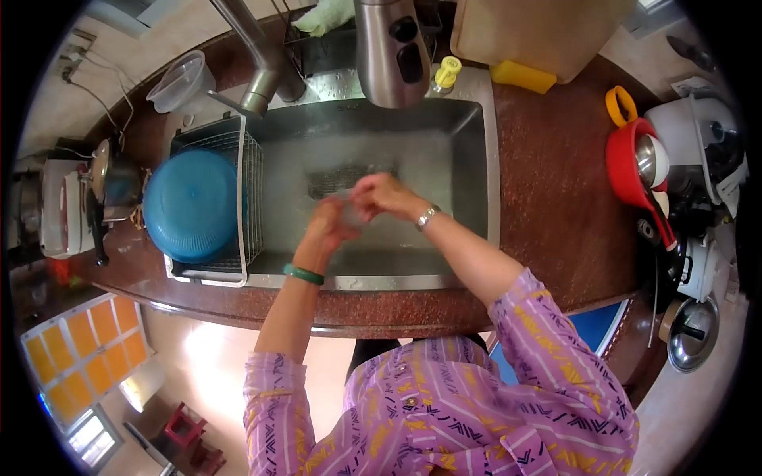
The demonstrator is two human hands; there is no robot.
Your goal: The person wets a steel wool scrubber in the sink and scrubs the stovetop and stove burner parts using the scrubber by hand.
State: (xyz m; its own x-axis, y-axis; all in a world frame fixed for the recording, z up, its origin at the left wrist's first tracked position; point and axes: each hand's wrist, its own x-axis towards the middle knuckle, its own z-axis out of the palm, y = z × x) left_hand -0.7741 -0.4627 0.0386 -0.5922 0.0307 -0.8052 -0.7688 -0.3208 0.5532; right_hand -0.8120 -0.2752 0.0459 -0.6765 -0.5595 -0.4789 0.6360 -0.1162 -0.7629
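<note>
Over the sink [468,254], my two hands are close together near the middle of the basin. My left hand [324,225], with a green bangle at its wrist, has curled fingers against a small, pale, see-through thing [350,213]. My right hand [382,197], wearing a metal watch, reaches in from the right with its fingers closed at the same spot. What the pale thing is I cannot make out, because the fingers cover and blur it. Behind the hands, a dark ridged or gridded thing [321,184] lies in the cloudy sink.
A wire rack [252,198] holding an upturned blue bowl [193,206] fills the sink's left end. The steel faucet [393,55] hangs over the back edge. A yellow sponge [524,77] lies behind the right counter. A red pan [627,155] stands far right.
</note>
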